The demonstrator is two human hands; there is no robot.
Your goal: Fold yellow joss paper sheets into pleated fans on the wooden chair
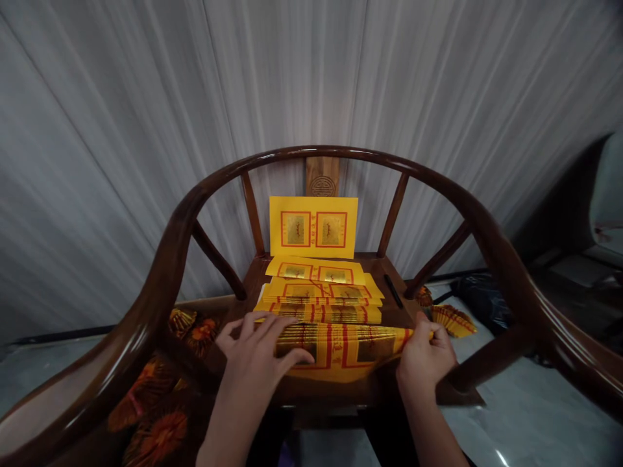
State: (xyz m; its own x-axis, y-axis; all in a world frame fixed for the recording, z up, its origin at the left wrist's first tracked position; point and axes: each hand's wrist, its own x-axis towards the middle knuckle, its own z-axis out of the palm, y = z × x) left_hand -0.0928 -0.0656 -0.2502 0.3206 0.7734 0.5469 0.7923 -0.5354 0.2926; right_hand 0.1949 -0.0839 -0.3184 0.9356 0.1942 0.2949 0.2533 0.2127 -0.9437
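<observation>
Over the front of the chair (360, 152) seat we have a pleated yellow sheet (337, 350). Our right grip (427, 350) pinches its right end; our left grip (257, 344) lies over the left end with fingers bent, though in this dim view we cannot tell if it pinches. We would best keep the pleats even and taut. Toward the chair's back lie more yellow sheets (318, 290) and a dark pen-like stick (393, 290).
</observation>
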